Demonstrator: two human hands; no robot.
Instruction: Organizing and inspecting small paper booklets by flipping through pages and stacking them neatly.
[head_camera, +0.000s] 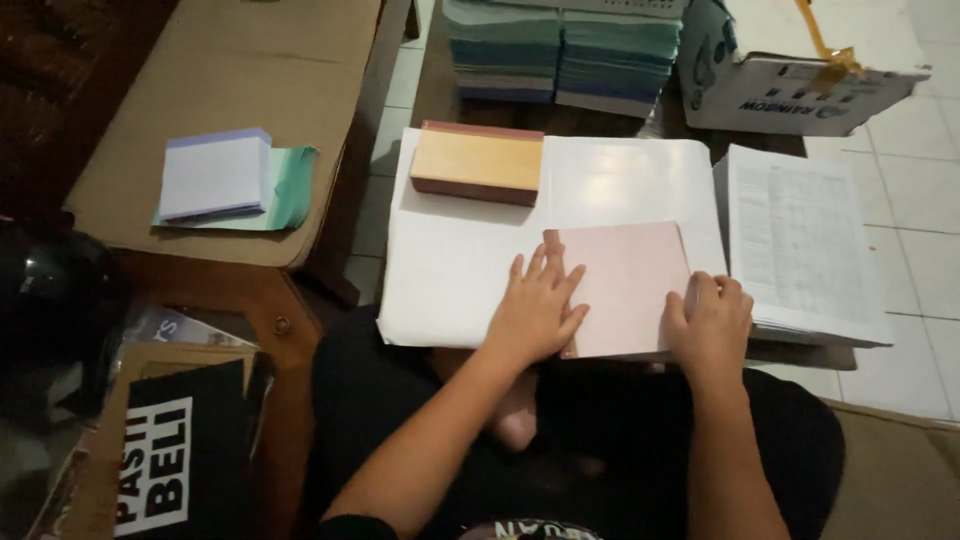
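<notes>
A pink sheet of paper (628, 285) lies on a large white board (450, 260) across my lap. My left hand (537, 308) rests flat on the pink sheet's left edge, fingers spread. The sheet's right edge is under my right hand (712, 322), whose fingers are curled over it. A thick orange-topped pad with dark red sides (478, 162) lies at the board's far left corner.
A stack of printed white sheets (800, 245) sits right of the board. Piles of green and blue paper (560, 50) stand behind, beside a white box (790, 95). On a cardboard-covered surface (230, 60) to the left lie a white pad (213, 175) and green paper.
</notes>
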